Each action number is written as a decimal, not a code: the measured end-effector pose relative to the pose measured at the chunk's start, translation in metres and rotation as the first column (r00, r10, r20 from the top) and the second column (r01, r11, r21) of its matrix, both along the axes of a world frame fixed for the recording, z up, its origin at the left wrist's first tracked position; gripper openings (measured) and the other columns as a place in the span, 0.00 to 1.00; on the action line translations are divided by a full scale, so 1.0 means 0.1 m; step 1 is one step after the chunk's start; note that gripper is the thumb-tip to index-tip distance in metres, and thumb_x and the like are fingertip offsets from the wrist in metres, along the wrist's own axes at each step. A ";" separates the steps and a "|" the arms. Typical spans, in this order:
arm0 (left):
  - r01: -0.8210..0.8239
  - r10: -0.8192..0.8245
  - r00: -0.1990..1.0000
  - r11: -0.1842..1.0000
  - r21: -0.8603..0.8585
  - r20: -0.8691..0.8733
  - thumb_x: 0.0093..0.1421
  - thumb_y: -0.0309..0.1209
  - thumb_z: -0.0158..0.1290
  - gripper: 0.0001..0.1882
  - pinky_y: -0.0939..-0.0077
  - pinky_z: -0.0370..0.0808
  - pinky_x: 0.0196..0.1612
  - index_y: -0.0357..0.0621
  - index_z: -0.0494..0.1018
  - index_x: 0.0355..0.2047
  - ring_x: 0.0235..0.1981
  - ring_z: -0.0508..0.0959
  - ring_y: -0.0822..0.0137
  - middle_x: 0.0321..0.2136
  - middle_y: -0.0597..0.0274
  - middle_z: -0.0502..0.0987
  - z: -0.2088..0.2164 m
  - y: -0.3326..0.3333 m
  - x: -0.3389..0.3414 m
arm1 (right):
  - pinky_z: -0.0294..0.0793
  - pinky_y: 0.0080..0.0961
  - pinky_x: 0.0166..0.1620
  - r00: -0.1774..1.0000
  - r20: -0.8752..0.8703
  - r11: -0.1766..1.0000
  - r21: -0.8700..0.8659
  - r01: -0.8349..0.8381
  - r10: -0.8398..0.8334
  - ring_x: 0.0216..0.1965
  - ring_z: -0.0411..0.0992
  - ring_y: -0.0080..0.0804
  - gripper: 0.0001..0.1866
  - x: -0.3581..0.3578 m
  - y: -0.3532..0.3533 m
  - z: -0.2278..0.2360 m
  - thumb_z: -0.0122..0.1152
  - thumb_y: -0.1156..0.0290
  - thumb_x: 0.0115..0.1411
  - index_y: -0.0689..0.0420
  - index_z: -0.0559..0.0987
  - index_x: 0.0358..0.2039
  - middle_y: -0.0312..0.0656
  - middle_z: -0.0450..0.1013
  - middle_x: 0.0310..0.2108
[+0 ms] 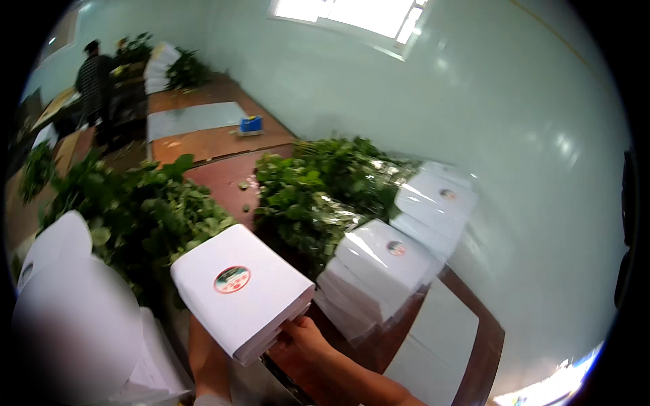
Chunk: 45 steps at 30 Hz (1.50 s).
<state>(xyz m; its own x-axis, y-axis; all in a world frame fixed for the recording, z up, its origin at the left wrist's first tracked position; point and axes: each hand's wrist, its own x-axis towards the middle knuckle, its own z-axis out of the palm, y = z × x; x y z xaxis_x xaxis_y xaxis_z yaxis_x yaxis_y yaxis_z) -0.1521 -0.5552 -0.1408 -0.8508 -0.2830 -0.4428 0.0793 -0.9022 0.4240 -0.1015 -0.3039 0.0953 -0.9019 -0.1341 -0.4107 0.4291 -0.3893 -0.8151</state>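
Nearest, at the lower centre of the frame, holds a white paper bundle [261, 311], tilted, with a round green-and-red label [232, 279] on its upward face. Grips its lower right edge with the right hand [303, 335], fingers clamped on the paper. Has the left forearm [207, 362] entering from the lower edge and passing beneath the bundle; cannot tell the state of the fingers of the left hand, hidden behind it. At the lower left, has large white wrappings [54, 250] close by, rounded at the top and partly blurred. Just past the bundle, left of centre, borders on a heap of leafy stems [149, 210]. Right of centre, faces two labelled packages [369, 254] side by side under clear film, with foliage [298, 186] toward the middle of the frame. At the lower right, shows a pale board [437, 345] on the brown table [489, 331]. Farther, above centre-left, includes a pale sheet [193, 120] and a blue dispenser-like object [251, 124]. At the upper left, takes in a person in dark clothing [95, 84], standing near more greenery [135, 49]. Farthest, ends at a pale green wall [528, 135] with a bright window [359, 15] at the top.
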 end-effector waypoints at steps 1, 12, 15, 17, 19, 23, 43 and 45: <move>-0.004 0.004 1.000 1.000 -0.021 0.002 0.64 0.46 0.45 0.28 0.60 0.69 0.57 0.41 0.62 0.57 0.53 0.71 0.55 0.53 0.55 0.70 0.02 -0.08 0.08 | 0.67 0.18 0.37 1.000 0.023 1.000 0.014 -0.016 0.016 0.35 0.67 0.21 0.13 0.03 -0.01 0.15 0.58 0.64 0.63 0.63 0.75 0.38 0.36 0.72 0.34; 0.170 -0.182 0.983 0.951 -0.258 -0.025 0.64 0.47 0.45 0.29 0.60 0.68 0.57 0.41 0.60 0.59 0.53 0.71 0.55 0.54 0.55 0.69 0.84 -0.22 0.38 | 0.73 0.31 0.48 0.986 0.057 0.895 -0.414 0.167 -0.157 0.49 0.69 0.34 0.17 1.10 0.51 0.24 0.50 0.75 0.64 0.61 0.68 0.54 0.44 0.69 0.49; 0.210 -0.244 0.968 0.914 -0.346 -0.059 0.64 0.47 0.45 0.30 0.59 0.68 0.57 0.41 0.59 0.59 0.53 0.70 0.55 0.54 0.55 0.69 1.17 -0.21 0.50 | 0.73 0.31 0.44 0.972 0.171 0.906 -0.366 0.212 -0.159 0.46 0.71 0.35 0.16 1.44 0.70 0.57 0.51 0.74 0.64 0.60 0.71 0.52 0.44 0.72 0.47; 0.299 -0.344 0.936 0.887 -0.353 -0.073 0.64 0.47 0.44 0.30 0.59 0.68 0.58 0.41 0.59 0.59 0.53 0.70 0.55 0.54 0.55 0.68 1.31 0.06 0.55 | 0.74 0.31 0.41 0.989 -0.065 0.986 0.094 0.139 -0.133 0.43 0.72 0.36 0.15 1.77 0.96 0.43 0.52 0.71 0.64 0.61 0.73 0.49 0.44 0.74 0.44; 0.332 -0.396 0.912 0.865 -0.375 -0.105 0.64 0.48 0.44 0.30 0.59 0.68 0.58 0.41 0.59 0.60 0.54 0.70 0.55 0.55 0.55 0.68 1.49 0.22 0.69 | 0.74 0.27 0.40 0.974 -0.222 0.849 0.502 0.163 -0.055 0.38 0.74 0.32 0.15 1.96 1.37 -0.12 0.54 0.67 0.63 0.60 0.75 0.47 0.41 0.76 0.39; 0.440 -0.534 0.834 0.795 -0.417 -0.138 0.64 0.48 0.44 0.31 0.59 0.68 0.58 0.41 0.58 0.60 0.54 0.70 0.55 0.55 0.54 0.68 1.81 0.73 1.02 | 0.73 0.19 0.35 0.905 -0.200 0.807 0.410 0.426 -0.376 0.32 0.74 0.22 0.14 2.57 1.98 0.15 0.54 0.66 0.64 0.61 0.76 0.45 0.39 0.78 0.36; 0.709 -0.878 0.232 0.447 -0.546 -0.419 0.64 0.49 0.43 0.33 0.58 0.67 0.59 0.40 0.55 0.62 0.54 0.70 0.54 0.56 0.54 0.66 3.12 3.39 2.50 | 0.68 0.38 0.52 0.207 -0.975 0.083 0.214 0.973 0.076 0.52 0.66 0.48 0.29 3.93 1.90 1.89 0.62 0.72 0.53 0.64 0.66 0.55 0.52 0.67 0.54; 0.695 -0.854 0.184 0.463 -0.550 -0.486 0.64 0.49 0.43 0.33 0.58 0.67 0.59 0.40 0.55 0.63 0.54 0.70 0.54 0.57 0.54 0.66 3.29 3.66 2.53 | 0.66 0.38 0.54 0.240 -0.971 0.018 0.240 0.971 -0.005 0.55 0.64 0.49 0.29 4.00 2.00 1.82 0.62 0.72 0.54 0.64 0.66 0.56 0.53 0.66 0.55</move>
<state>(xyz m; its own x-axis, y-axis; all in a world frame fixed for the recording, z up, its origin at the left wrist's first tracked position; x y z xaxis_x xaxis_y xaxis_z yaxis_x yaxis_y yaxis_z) 0.1004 -0.1890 0.1882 -0.6609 0.7008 0.2686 -0.3176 -0.5854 0.7459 0.2982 -0.1039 0.2771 -0.3533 0.4126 0.8396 -0.2885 0.8057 -0.5173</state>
